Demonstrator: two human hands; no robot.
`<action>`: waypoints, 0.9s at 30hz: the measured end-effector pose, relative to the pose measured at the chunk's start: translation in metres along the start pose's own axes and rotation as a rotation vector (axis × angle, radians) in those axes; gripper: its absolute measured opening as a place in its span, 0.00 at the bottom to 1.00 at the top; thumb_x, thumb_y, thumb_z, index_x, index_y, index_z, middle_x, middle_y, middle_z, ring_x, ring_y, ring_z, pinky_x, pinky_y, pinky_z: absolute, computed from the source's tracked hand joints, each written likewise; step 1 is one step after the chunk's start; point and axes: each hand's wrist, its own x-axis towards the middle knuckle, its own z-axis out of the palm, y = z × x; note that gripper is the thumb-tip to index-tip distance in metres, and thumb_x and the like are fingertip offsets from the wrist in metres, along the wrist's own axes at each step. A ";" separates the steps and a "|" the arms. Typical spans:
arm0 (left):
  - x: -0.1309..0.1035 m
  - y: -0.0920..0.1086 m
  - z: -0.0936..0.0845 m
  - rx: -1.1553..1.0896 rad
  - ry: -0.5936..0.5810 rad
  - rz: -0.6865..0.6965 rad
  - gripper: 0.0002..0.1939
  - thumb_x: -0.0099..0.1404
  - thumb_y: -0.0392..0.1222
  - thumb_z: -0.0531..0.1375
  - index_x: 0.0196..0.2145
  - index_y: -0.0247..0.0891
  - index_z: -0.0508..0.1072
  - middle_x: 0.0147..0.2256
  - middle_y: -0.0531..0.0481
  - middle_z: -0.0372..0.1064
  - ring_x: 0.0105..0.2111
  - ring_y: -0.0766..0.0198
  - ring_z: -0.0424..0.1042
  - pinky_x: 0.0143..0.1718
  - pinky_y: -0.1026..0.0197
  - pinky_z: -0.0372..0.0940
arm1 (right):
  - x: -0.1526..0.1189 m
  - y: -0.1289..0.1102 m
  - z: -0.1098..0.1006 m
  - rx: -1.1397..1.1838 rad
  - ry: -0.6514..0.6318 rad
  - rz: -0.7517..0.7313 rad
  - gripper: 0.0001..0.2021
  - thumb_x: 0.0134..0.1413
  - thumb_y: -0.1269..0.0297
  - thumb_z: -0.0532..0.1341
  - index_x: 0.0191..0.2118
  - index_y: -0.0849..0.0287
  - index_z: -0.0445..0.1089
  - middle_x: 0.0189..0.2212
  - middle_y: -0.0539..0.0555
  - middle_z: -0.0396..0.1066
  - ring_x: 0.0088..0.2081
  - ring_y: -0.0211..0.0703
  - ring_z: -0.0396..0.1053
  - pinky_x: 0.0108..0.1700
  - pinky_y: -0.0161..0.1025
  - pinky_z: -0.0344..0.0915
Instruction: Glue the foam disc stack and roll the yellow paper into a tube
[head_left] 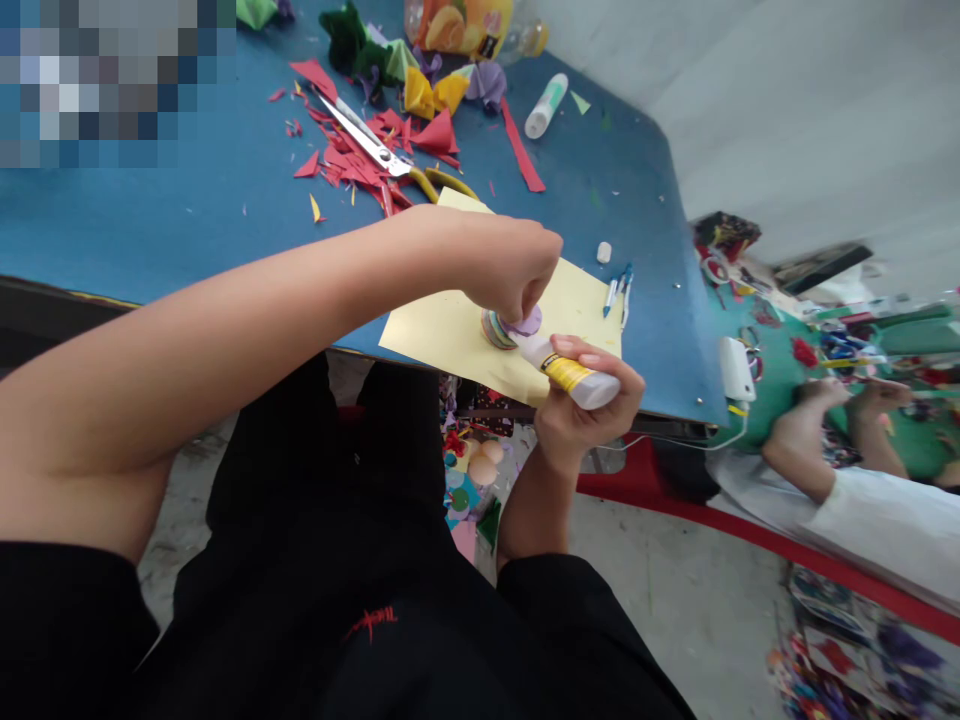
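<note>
Pale wall (750, 90) fills the upper right of the frame, beside a blue bench (210, 215) that spans the upper left and centre. Near the frame's middle, a pale yellow paper sheet (442, 325) carries a small round multicoloured stack (495, 329) with a lilac disc (531, 322) at its upper right. The left hand (517, 262) is curled, fingertips down at the disc; whether they pinch it I cannot tell. The right hand (581, 400) is wrapped around a glue bottle (568, 374), nozzle toward the disc. Above the sheet, open scissors (386, 158) lie on red paper scraps (345, 165); a glue stick (547, 105) rests farther right.
</note>
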 end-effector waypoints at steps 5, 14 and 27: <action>0.002 0.001 -0.001 0.081 0.006 0.035 0.12 0.55 0.41 0.61 0.36 0.41 0.80 0.41 0.51 0.75 0.36 0.60 0.70 0.36 0.63 0.59 | 0.000 0.000 -0.007 -0.033 0.032 -0.013 0.11 0.55 0.67 0.62 0.44 0.49 0.67 0.34 0.49 0.73 0.36 0.44 0.74 0.41 0.50 0.73; 0.005 -0.001 -0.001 0.039 -0.044 0.003 0.14 0.55 0.44 0.61 0.39 0.44 0.80 0.44 0.52 0.74 0.43 0.57 0.68 0.44 0.61 0.59 | 0.001 0.005 -0.002 0.045 0.030 -0.029 0.12 0.54 0.68 0.62 0.44 0.50 0.67 0.35 0.48 0.74 0.37 0.42 0.74 0.41 0.47 0.74; 0.001 0.004 -0.004 0.072 -0.020 0.054 0.11 0.58 0.41 0.61 0.37 0.37 0.80 0.43 0.48 0.76 0.36 0.62 0.69 0.36 0.64 0.57 | -0.006 0.009 -0.012 -0.003 -0.090 -0.044 0.09 0.58 0.64 0.59 0.44 0.48 0.63 0.34 0.49 0.74 0.35 0.44 0.74 0.41 0.52 0.74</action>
